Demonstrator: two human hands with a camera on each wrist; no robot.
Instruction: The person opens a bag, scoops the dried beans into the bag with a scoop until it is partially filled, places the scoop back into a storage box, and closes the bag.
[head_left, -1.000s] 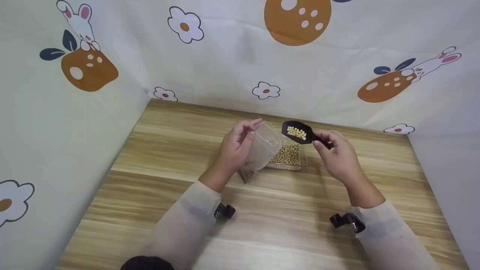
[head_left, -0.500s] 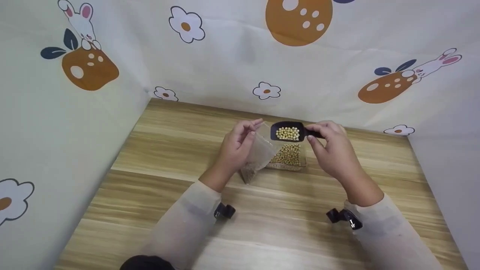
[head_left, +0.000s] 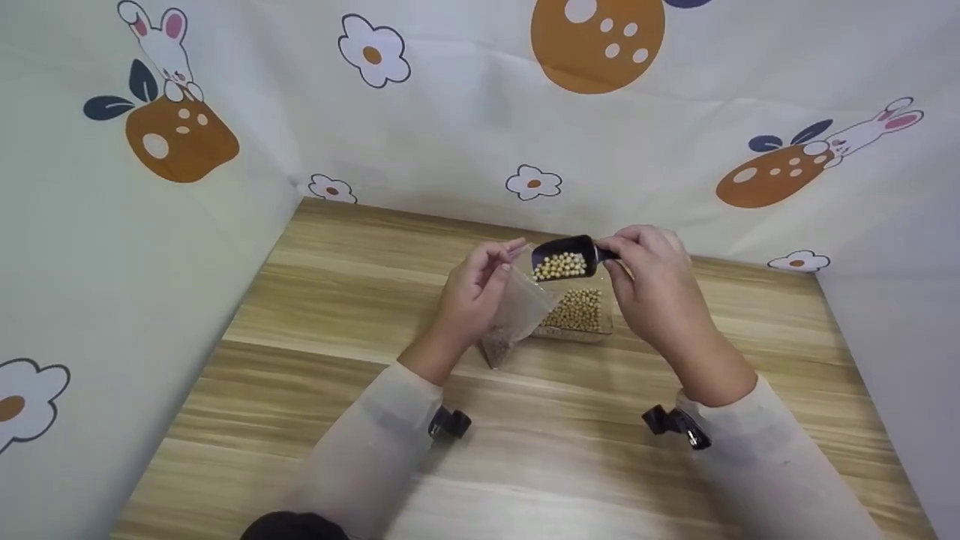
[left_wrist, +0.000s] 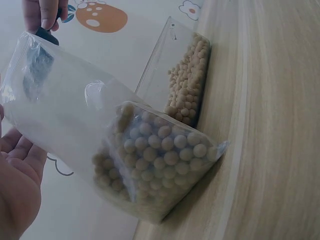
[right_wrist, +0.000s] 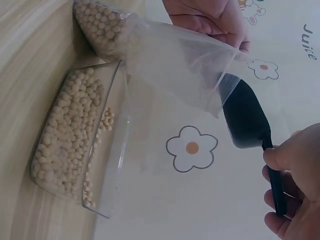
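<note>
My left hand [head_left: 472, 289] grips the top edge of a clear plastic bag [head_left: 521, 304], whose bottom stands on the table with soybeans [left_wrist: 165, 155] inside. By its handle my right hand [head_left: 656, 289] holds a black scoop [head_left: 581, 247] carrying a load of soybeans [head_left: 561, 265]. In the right wrist view the scoop's front edge [right_wrist: 231, 87] reaches into the bag's mouth. A clear box [right_wrist: 120, 145] holding more soybeans [head_left: 577, 309] rests on the table, just right of the bag and below the scoop.
The wood-grain table [head_left: 315, 300] meets a patterned cloth wall [head_left: 442, 135] close behind the box. More cloth walls rise at left and right. A dark rounded object [head_left: 292, 526] shows at the lower left edge.
The right hand has carried the scoop leftward from over the box to the bag's mouth, and its front edge now tips down toward the bag. The left hand and bag stay nearly still.
</note>
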